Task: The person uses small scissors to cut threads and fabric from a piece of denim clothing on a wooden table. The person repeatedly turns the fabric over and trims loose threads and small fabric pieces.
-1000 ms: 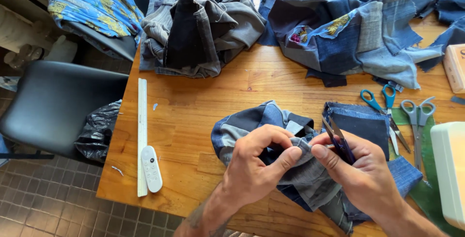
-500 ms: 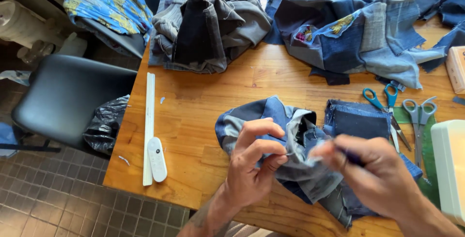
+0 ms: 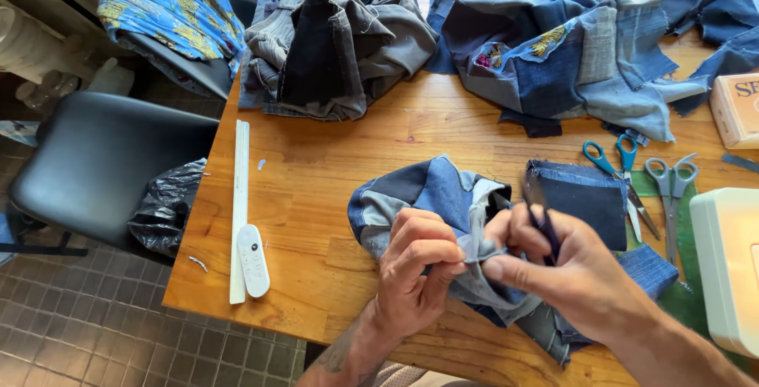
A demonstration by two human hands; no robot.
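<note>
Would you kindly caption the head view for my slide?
Left hand pinches a patchwork denim piece while right hand holds a dark slim tool on a wooden table.

one head-worn view looks steeply down, close over the wooden table (image 3: 332,158).

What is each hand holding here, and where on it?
Both hands pinch the patchwork denim piece at a bunched grey fold between them. The left hand grips the fold; the right hand also holds a thin dark tool, mid-shaft, between its fingers.
</note>
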